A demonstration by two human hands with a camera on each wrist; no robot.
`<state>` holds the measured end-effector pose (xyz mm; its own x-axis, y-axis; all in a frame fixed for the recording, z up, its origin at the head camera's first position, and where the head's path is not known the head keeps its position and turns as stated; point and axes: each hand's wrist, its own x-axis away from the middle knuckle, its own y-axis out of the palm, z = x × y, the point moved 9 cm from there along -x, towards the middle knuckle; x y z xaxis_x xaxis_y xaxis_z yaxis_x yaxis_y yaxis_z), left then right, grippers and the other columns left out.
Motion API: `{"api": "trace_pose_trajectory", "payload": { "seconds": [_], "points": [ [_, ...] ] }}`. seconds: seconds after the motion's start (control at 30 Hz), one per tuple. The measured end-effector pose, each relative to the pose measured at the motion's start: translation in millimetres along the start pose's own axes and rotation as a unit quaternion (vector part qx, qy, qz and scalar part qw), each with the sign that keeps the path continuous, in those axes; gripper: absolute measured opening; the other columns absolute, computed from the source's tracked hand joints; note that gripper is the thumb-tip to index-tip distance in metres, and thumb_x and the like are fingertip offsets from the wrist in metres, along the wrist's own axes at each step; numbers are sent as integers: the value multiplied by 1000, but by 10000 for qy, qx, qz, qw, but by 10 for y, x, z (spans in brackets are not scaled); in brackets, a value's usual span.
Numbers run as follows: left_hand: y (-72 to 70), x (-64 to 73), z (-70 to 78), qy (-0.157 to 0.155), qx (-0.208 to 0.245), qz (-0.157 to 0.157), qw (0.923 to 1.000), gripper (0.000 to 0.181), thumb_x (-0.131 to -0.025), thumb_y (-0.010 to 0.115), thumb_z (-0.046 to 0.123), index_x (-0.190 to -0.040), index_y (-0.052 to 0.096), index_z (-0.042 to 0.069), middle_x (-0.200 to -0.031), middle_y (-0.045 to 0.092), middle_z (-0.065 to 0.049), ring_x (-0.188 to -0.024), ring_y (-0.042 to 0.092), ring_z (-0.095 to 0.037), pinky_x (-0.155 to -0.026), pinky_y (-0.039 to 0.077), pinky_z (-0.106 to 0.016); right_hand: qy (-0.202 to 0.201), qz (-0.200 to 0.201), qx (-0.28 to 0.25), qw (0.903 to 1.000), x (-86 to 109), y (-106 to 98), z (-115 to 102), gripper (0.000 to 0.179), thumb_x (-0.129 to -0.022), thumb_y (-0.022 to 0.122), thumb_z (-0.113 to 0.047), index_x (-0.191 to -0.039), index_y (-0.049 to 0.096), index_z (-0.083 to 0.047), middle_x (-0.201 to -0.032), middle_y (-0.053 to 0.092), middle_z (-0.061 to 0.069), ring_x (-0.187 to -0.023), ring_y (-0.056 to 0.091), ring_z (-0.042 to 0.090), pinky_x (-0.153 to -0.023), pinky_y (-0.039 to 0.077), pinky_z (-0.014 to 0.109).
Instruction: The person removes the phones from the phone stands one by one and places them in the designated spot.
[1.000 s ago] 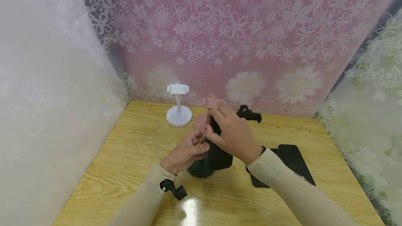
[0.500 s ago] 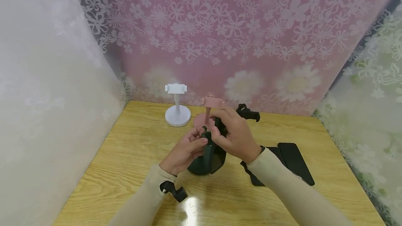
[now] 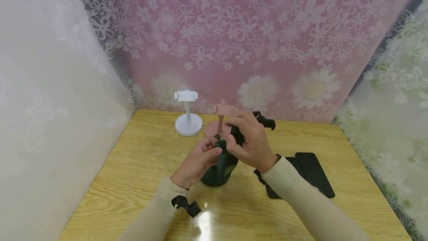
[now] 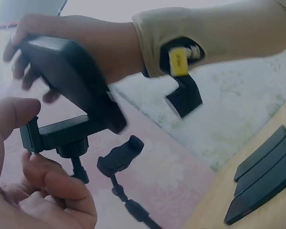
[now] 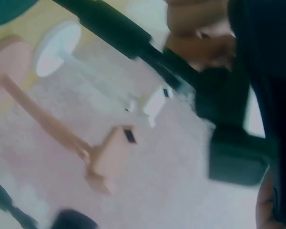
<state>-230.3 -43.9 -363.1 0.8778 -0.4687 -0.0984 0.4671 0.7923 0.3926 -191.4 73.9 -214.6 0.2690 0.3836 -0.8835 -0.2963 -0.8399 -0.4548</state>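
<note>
My left hand [image 3: 197, 161] pinches the clamp [image 4: 66, 133] of a dark green phone stand, thumb at one end jaw and fingers curled beneath. The stand's round base [image 3: 214, 179] rests on the table, partly behind the hands. My right hand [image 3: 252, 142] grips a dark phone [image 4: 69, 71] between thumb and fingers. In the left wrist view the phone hangs tilted at the clamp's other end, its lower edge overlapping the bracket. The right wrist view shows the green stand's ribbed pole [image 5: 117, 31] and clamp close beside the phone.
A white phone stand [image 3: 188, 125] and a pink phone stand [image 3: 224, 110] stand at the back of the table. Behind my right hand is a black phone stand [image 3: 266, 122]. Several dark phones [image 3: 315, 174] lie at the right, partly under my right forearm.
My right hand has shifted slightly right and turned the phone, which now looks narrower and uncovers the green clamp and base. My left hand stays on the clamp.
</note>
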Motion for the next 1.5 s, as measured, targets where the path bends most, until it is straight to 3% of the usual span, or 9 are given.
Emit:
{"api": "trace_pose_trajectory", "payload": {
  "seconds": [0.17, 0.37, 0.5, 0.67, 0.73, 1.07, 1.37, 1.43, 1.5],
  "points": [
    [-23, -19, 51, 101, -741, 68, 9972, 28, -102, 67, 19, -112, 42, 10, -91, 41, 1, -70, 37, -10, -66, 34, -26, -631, 518, 228, 9964, -68, -281, -204, 32, -105, 47, -26, -107, 64, 1, -98, 62, 15, -76, 51, 24, -63, 39, 36],
    [-51, -39, 138, 638, -1436, 137, 9875, 37, -102, 68, 16, -130, 46, 8, -98, 50, -5, -67, 43, -13, -63, 40, -26, -1093, 829, 477, 9894, 56, -476, -394, 34, -107, 47, -28, -101, 63, 1, -92, 61, 15, -76, 52, 27, -64, 43, 38],
    [-65, -9, 219, 1110, -2025, 130, 9729, 46, -102, 68, 13, -144, 51, 12, -105, 57, -9, -70, 52, -15, -64, 48, -29, -1278, 938, 693, 9849, 224, -570, -445, 35, -107, 48, -28, -96, 64, 1, -87, 61, 15, -75, 54, 29, -64, 47, 40],
    [-32, 30, 313, 1686, -2706, 136, 9477, 37, -101, 69, 11, -138, 63, 11, -96, 58, -9, -70, 53, -16, -65, 48, -28, -1279, 1080, 926, 9815, 457, -730, -410, 37, -107, 49, -29, -93, 64, 1, -84, 60, 16, -73, 53, 30, -61, 46, 40],
    [-35, 38, 322, 1762, -2794, 181, 9437, 33, -101, 70, 11, -134, 67, 10, -93, 57, -8, -70, 52, -16, -65, 47, -27, -1204, 1140, 1073, 9803, 558, -793, -368, 37, -107, 48, -30, -93, 63, 1, -83, 60, 16, -72, 53, 30, -60, 45, 40],
    [-52, 32, 305, 1703, -2577, 169, 9509, 31, -100, 70, 12, -131, 67, 8, -94, 55, -8, -69, 48, -16, -66, 44, -26, -491, 1129, 1922, 9736, 1141, -1112, -60, 47, -109, 46, -37, -91, 63, 3, -83, 59, 18, -71, 53, 35, -56, 42, 40],
    [-49, 19, 290, 1672, -2568, 89, 9519, 35, -101, 70, 14, -134, 65, 4, -94, 55, -8, -69, 47, -16, -65, 43, -26, 685, 504, 2829, 9554, 1782, -1562, 481, 55, -107, 43, -45, -100, 65, 5, -93, 62, 23, -79, 56, 39, -42, 36, 40],
    [-46, 23, 283, 1662, -2588, 84, 9515, 34, -101, 70, 14, -133, 65, 6, -94, 55, -8, -68, 47, -15, -65, 43, -26, 962, 397, 2967, 9493, 1902, -1658, 569, 56, -106, 42, -45, -102, 66, 5, -95, 63, 24, -82, 57, 40, -42, 35, 39],
    [-44, 30, 274, 1656, -2590, 76, 9515, 34, -101, 70, 15, -133, 66, 7, -94, 55, -9, -68, 47, -15, -65, 43, -25, 1288, 320, 3000, 9447, 2003, -1747, 638, 57, -104, 42, -45, -103, 66, 7, -96, 63, 25, -84, 56, 42, -50, 38, 40]
  ]
}}
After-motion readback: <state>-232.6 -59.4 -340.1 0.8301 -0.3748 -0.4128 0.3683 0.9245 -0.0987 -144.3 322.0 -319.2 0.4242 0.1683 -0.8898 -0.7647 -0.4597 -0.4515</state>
